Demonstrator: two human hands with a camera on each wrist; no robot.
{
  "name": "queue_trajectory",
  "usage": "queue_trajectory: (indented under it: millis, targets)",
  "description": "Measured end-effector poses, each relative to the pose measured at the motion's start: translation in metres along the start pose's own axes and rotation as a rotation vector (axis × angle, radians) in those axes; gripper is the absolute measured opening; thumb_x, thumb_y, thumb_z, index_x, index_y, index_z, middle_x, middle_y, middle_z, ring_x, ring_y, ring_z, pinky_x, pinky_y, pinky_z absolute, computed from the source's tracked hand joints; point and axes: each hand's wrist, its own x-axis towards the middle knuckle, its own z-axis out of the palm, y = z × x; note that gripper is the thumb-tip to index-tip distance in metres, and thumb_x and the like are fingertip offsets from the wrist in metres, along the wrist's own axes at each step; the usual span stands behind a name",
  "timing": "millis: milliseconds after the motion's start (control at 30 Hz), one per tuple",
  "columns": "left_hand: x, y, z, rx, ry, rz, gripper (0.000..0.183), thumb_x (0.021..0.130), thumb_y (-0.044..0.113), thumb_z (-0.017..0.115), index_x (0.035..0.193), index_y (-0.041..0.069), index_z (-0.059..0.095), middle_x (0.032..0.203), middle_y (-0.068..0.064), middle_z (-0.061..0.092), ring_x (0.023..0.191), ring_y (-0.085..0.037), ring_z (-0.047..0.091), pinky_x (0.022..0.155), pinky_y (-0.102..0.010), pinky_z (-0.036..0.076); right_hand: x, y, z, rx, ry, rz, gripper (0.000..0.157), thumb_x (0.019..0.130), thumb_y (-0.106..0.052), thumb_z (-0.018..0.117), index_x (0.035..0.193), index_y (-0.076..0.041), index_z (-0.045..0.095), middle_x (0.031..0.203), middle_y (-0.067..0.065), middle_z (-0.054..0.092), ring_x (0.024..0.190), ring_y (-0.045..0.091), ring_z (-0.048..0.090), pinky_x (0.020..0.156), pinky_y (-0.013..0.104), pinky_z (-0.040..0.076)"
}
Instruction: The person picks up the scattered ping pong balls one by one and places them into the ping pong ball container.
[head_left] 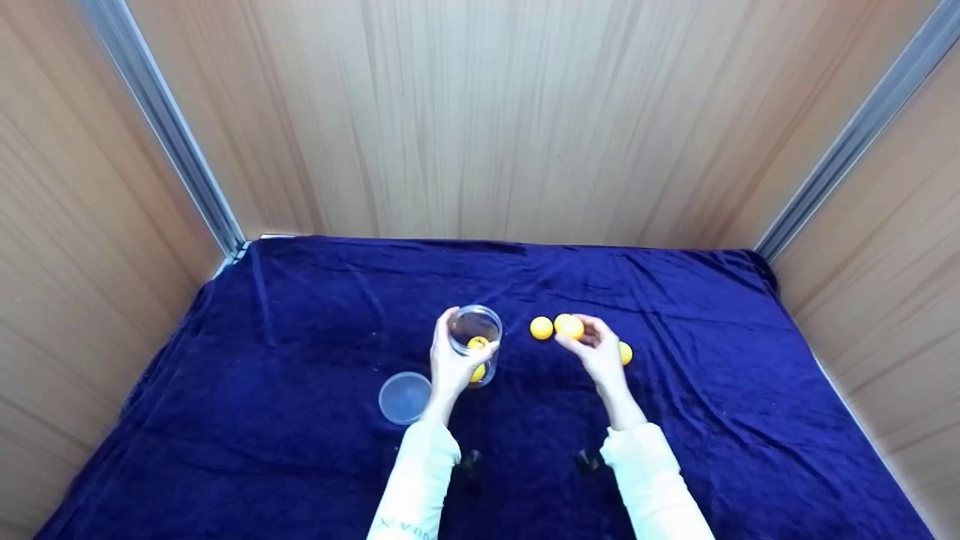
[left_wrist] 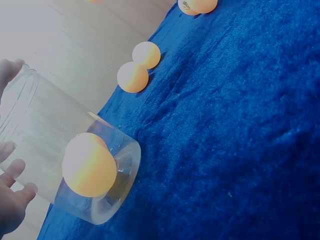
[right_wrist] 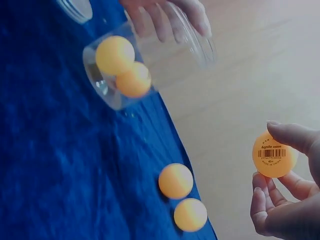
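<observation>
My left hand (head_left: 452,367) grips a clear plastic jar (head_left: 471,322) around its upper part, the mouth facing up. Two orange table tennis balls (left_wrist: 90,167) lie at the bottom of the jar, seen through its wall. To the right, my right hand (head_left: 601,354) pinches another table tennis ball (right_wrist: 272,155) between thumb and fingers, raised above the cloth; black print and a barcode show on it in the right wrist view. Two loose balls (right_wrist: 176,181) sit side by side on the cloth between jar and right hand. A further ball (head_left: 625,353) is partly hidden behind the right hand.
A round translucent lid (head_left: 405,398) lies on the cloth left of the jar, beside the left forearm. Dark blue velvety cloth (head_left: 285,420) covers the table. Wood-grain panels (head_left: 480,120) stand behind and at both sides, with metal posts (head_left: 169,120) in the corners.
</observation>
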Motion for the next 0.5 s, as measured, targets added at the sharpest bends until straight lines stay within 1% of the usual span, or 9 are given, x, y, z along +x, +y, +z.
queue_trajectory:
  millis: [233,367,500]
  targets:
    - [0.000,0.000,0.000,-0.005,0.002,0.003,0.081,0.054,0.022,0.084,0.122,0.003,0.045,0.115,-0.012,0.053,0.105,-0.032,0.049,0.091,-0.041,0.036,0.001,-0.005,0.021,-0.020,-0.024,-0.041,0.043,0.066,0.003,0.073,0.104,0.010,0.056,0.093,0.012,0.061,0.071,0.009,0.055,0.067,0.021,0.043]
    - [0.001,0.001,0.000,-0.003,0.000,0.003,0.081,0.054,0.023,0.084,0.122,0.002,0.044,0.115,-0.014,0.053,0.105,-0.027,0.049,0.091,-0.042,0.036,0.002,-0.011,0.033,-0.004,-0.055,-0.060,0.042,0.066,0.003,0.073,0.104,0.010,0.056,0.095,0.016,0.061,0.071,0.009,0.055,0.067,0.022,0.043]
    - [0.000,0.001,0.000,0.002,-0.004,-0.009,0.081,0.054,0.023,0.084,0.122,0.002,0.044,0.114,-0.012,0.054,0.104,-0.021,0.049,0.091,-0.041,0.036,-0.004,-0.029,0.044,0.024,-0.093,-0.080,0.041,0.067,0.007,0.070,0.104,0.015,0.053,0.094,0.024,0.059,0.072,0.015,0.054,0.066,0.023,0.043]
